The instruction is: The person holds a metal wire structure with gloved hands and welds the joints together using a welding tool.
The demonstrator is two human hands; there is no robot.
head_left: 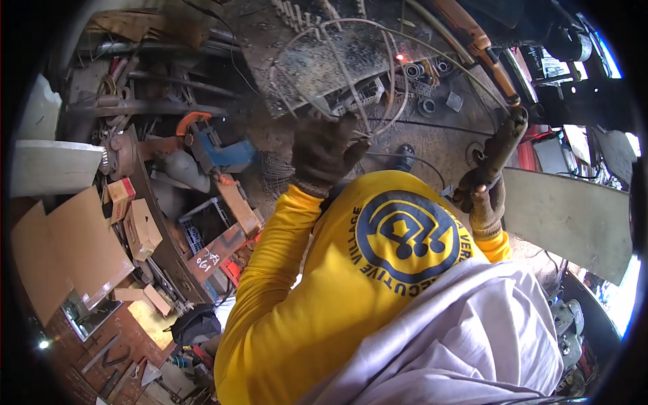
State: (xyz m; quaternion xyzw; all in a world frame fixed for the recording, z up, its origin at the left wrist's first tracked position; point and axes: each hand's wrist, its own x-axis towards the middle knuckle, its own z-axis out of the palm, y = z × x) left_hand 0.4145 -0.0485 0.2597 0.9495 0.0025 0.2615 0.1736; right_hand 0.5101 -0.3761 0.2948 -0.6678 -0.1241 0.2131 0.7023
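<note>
My left hand (322, 154), in a dark work glove, is closed at the near edge of a round wire frame (343, 57) made of thin metal rod with crossbars. The frame stands tilted against the edge of a soot-stained metal worktable (317, 71). My right hand (482, 196), also gloved, grips a dark, worn tool that looks like a welding electrode holder (501, 145). From its far end a thin rod (442, 50) seems to run toward the frame. A small red glow (399, 57) shows just right of the frame's rods.
A long orange-brown tool or bar (480, 47) lies beyond the holder. Metal rings (426, 106) and a crate (364, 94) sit beneath the table. To the left stand a blue machine (226, 152), cardboard boxes (142, 229) and a plastic crate (202, 223). A grey panel (567, 219) leans at right.
</note>
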